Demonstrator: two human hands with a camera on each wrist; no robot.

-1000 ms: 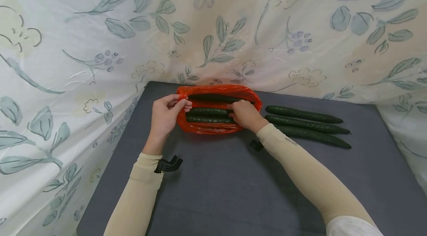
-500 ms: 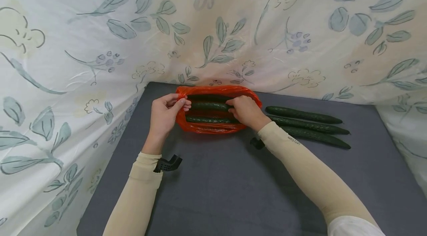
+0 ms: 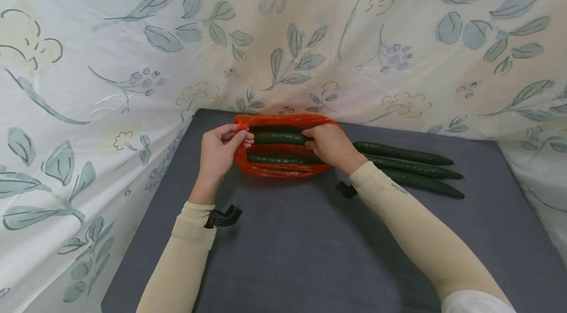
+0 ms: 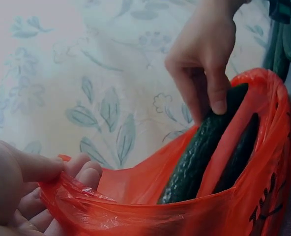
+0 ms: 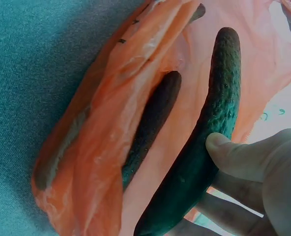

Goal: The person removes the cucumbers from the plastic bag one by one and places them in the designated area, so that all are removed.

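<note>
My left hand (image 3: 216, 159) pinches the left edge of a red plastic bag (image 3: 283, 119), whose mouth gapes toward me. In the bag's opening, my right hand (image 3: 334, 146) grips a dark green cucumber (image 3: 281, 139) near its right end. Seen from the right wrist, the thumb presses on top of this bumpy cucumber (image 5: 197, 147) while the fingers curl beneath it. A second cucumber (image 3: 283, 159) lies lower in the bag, nearer me. Part of another dark cucumber (image 3: 274, 129) shows behind the held one. In the left wrist view, the held cucumber (image 4: 199, 147) slants down into the bag.
Three more cucumbers (image 3: 414, 168) lie side by side on the dark grey table (image 3: 283, 244), right of the bag. A floral-patterned sheet (image 3: 283, 32) hangs behind the table. Black straps (image 3: 223, 217) with cameras sit on the wrists.
The right hand has moved the held cucumber away from the nearer one, toward the back of the bag, then slightly right. The left hand stays on the bag's edge.
</note>
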